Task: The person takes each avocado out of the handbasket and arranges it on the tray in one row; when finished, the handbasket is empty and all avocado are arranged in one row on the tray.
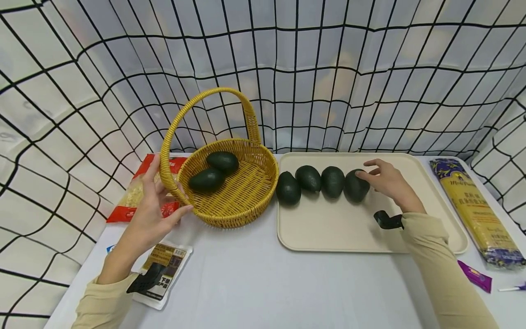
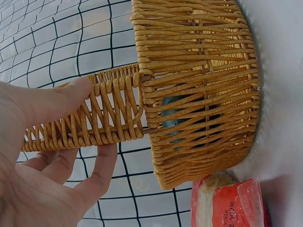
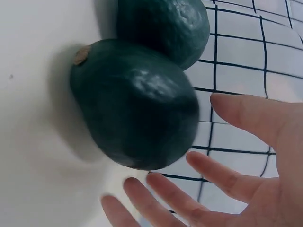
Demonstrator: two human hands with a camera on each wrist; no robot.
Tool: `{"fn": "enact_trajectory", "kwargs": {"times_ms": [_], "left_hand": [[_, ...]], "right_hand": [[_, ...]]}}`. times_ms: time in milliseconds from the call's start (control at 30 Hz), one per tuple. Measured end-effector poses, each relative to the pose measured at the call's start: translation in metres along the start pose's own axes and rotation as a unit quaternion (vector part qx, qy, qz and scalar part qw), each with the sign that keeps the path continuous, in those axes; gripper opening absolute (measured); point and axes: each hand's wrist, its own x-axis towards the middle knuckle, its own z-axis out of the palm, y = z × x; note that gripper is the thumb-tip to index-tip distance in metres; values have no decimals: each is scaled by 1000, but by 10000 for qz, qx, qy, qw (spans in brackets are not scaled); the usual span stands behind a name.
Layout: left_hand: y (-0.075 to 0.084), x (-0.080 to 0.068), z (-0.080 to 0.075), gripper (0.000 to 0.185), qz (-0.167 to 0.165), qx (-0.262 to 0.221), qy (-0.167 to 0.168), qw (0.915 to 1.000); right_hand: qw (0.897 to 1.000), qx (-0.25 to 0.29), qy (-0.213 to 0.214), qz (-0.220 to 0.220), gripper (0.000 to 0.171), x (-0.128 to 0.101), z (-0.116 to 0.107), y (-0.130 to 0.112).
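Observation:
A yellow wicker basket [image 1: 230, 220] with a tall handle [image 1: 174, 125] stands on the table, and two dark green avocados [image 1: 223, 163] lie in it. My left hand [image 1: 151, 217] holds the base of that handle, thumb on one side and fingers on the other in the left wrist view. Several more avocados form a row on a beige tray [image 1: 328, 233]. At the row's right end is an avocado [image 3: 137, 109] with a brown stem end. Beside it my right hand [image 1: 388, 185] has its fingers spread and apart from the fruit in the right wrist view.
Behind the basket lies a red bag [image 1: 131, 196]; a brown and white pouch [image 1: 166, 274] is near my left wrist. Right of the tray are a yellow spaghetti pack [image 1: 478, 205] and a purple packet [image 1: 475, 276]. Black netting [image 1: 296, 71] encloses the table.

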Motion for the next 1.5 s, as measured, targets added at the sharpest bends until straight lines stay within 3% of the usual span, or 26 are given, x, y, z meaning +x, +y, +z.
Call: {"fn": "enact_trajectory", "kwargs": {"times_ms": [167, 367, 500, 700, 1000, 1367, 1500], "left_hand": [[-1, -2, -2, 136, -36, 68, 32, 10000], [-2, -1, -2, 136, 1, 48, 40, 10000], [-4, 1, -2, 136, 20, 31, 58, 10000], [-4, 2, -2, 135, 9, 51, 94, 9999], [-3, 2, -1, 135, -111, -210, -29, 9997], [-2, 1, 2, 136, -156, -274, -46, 9995], [-2, -1, 0, 135, -175, -228, -40, 9996]], "right_hand": [[9951, -436, 498, -737, 60, 1, 3, -26], [9820, -369, 616, -1749, 41, 2, 15, -93], [9670, -315, 301, -2510, 38, 8, 38, -144], [9356, -687, -613, -3410, 42, 24, 90, -209], [9126, -658, -1789, -3618, 46, 55, 159, -258], [8837, -2155, -2405, -3389, 58, 65, 207, -277], [8852, -2321, -2504, -3161, 53, 61, 213, -279]]}}
